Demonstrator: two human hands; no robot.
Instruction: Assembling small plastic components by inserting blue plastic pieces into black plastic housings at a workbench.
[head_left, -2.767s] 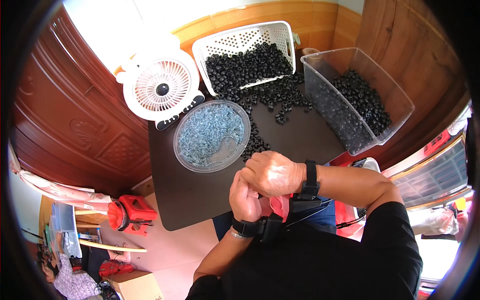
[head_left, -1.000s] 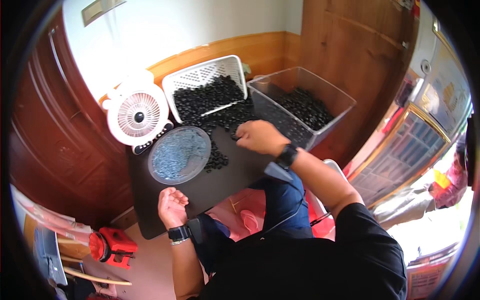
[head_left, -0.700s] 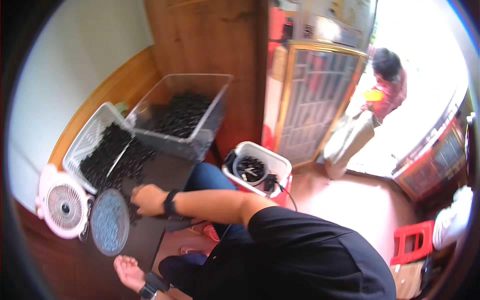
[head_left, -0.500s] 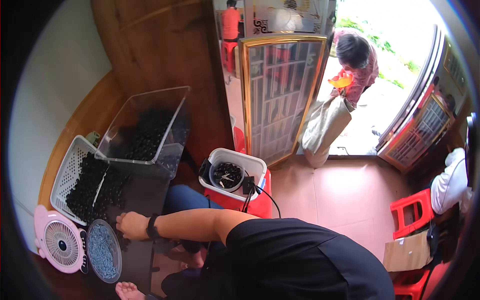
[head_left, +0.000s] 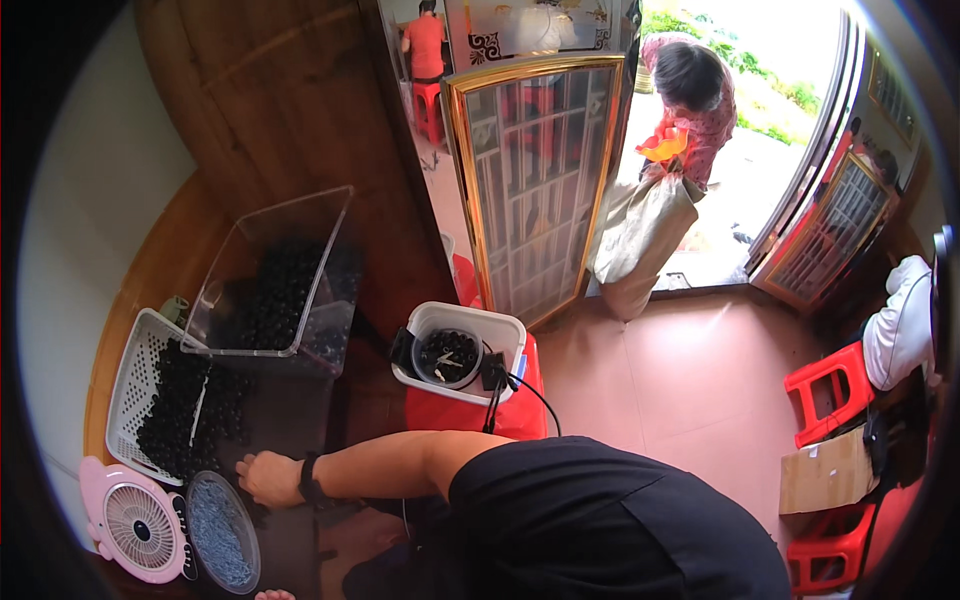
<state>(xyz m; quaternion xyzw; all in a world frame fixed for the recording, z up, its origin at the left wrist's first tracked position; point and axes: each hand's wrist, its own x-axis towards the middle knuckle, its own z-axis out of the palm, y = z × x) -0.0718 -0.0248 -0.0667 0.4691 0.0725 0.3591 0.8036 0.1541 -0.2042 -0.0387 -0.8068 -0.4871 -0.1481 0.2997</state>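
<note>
Pink fan (head_left: 140,522) at far left, round dish of pale bits (head_left: 222,517) beside it. Right hand (head_left: 268,478) flat on dark worktop (head_left: 290,420), fingers spread, holding nothing — just beside black beads (head_left: 185,410) spilling from white basket (head_left: 128,385). Left hand barely visible at bottom edge, grip unclear. Clear bin (head_left: 280,275) behind, white tub (head_left: 457,352) on red stool, tiled floor (head_left: 690,380), open doorway — person (head_left: 690,95) there.

Small black plastic parts (head_left: 190,405) lie heaped in my white perforated basket (head_left: 128,375) and spill onto the dark table (head_left: 290,415). Nearer, the round clear tray of bluish pieces (head_left: 222,517) sits flat.
</note>
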